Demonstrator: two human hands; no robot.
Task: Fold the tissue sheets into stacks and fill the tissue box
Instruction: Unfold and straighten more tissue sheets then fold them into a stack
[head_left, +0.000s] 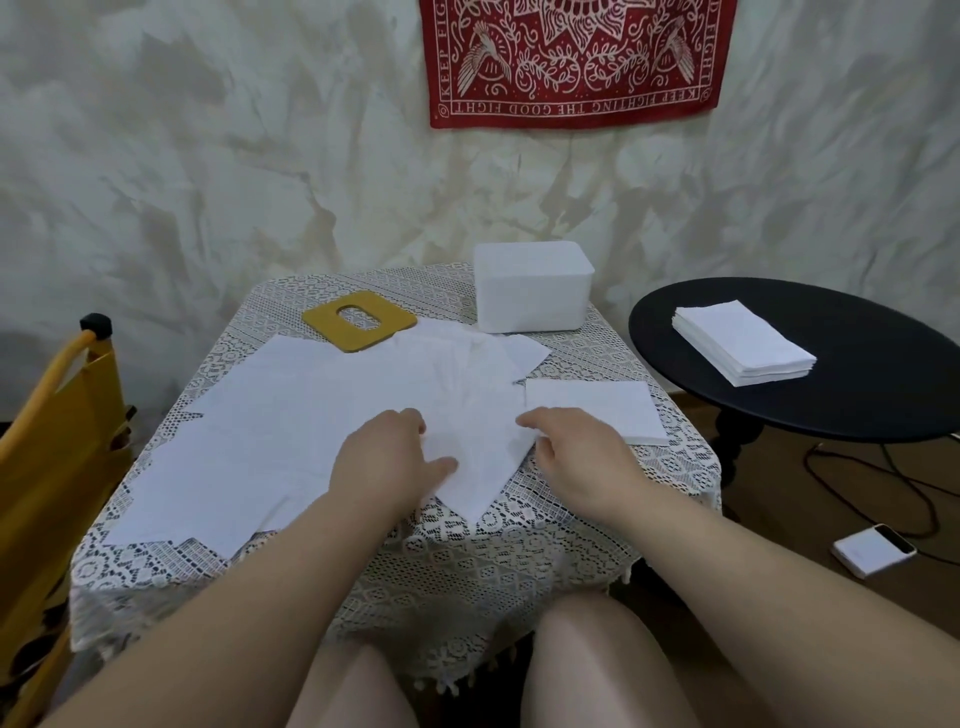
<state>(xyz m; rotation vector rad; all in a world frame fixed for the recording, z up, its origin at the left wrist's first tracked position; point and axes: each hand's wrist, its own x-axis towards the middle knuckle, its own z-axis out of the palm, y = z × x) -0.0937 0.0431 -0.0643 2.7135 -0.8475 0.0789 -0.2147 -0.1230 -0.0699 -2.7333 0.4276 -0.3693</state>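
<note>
A small table covered with a white lace tablecloth (519, 545) stands in front of the person, and many loose white tissue sheets (291, 415) lie spread over its left and middle part, overlapping each other. Both hands rest on the near right part of this spread, a little apart from each other. The left hand (384, 457) lies palm down on the sheets with the fingers mostly straight and the thumb pointing to the right. The right hand (576, 457) lies at the right edge of one sheet whose near corner points toward the person; its fingers bend slightly over this edge, but I cannot tell if they pinch the paper or only touch it. Just to the right of the right hand lies a folded tissue stack (592, 410), flat on the cloth. The white tissue box (530, 286) stands at the far side of the table, beyond the sheets and well apart from both hands. Its mustard yellow lid (358, 319), with an oval slot, lies flat to the left of the box and touches the far edge of the sheets. On a round black side table (857, 395) at the right lies a thicker pile of tissues (743, 343). A white phone (872, 556) lies on the floor at the right, and a yellow chair (57, 415) stands at the left.
</note>
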